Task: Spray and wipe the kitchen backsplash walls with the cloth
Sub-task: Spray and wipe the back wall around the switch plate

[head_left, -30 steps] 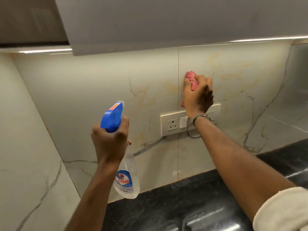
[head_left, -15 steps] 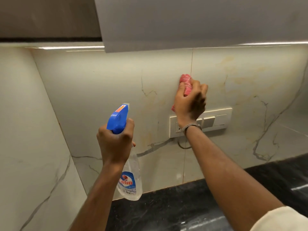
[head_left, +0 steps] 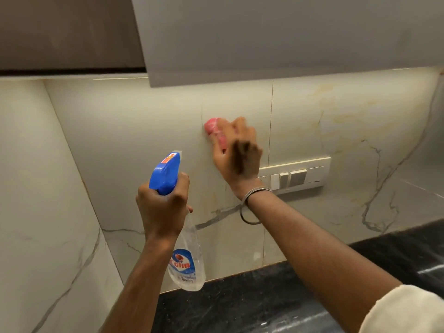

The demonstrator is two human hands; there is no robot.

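Head cam, the only view here. The spray bottle [head_left: 186, 260] is clear plastic with a blue trigger head [head_left: 165, 171]. The label [head_left: 181, 263] low on the body reads "Colin" in red letters on a blue and white patch. There's smaller print under that, too tiny to make out. On top of the trigger head sits an orange sticker [head_left: 170, 157], also unreadable.

The left hand [head_left: 163, 207] is wrapped tight round the bottle's neck just under the trigger head, fingers curled all the way round it. The bottle hangs roughly upright in the air, nozzle toward the backsplash [head_left: 144, 140], its bottom above the black countertop [head_left: 264, 296].

The right hand [head_left: 237, 155] is smeared with blur, so I can't pick out single fingers. It's closed over a bunched-up pink cloth [head_left: 213, 129] and pressing it flat against the backsplash. The cloth pokes out at the hand's upper left. It sits left of the vertical tile seam [head_left: 270, 140], up and left of the cream switch plate [head_left: 298, 175].

A thin metal bangle [head_left: 249, 205] hangs off the right wrist, and a cream sleeve [head_left: 408, 311] shows at the bottom right corner. A grey cabinet [head_left: 264, 32] hangs overhead.
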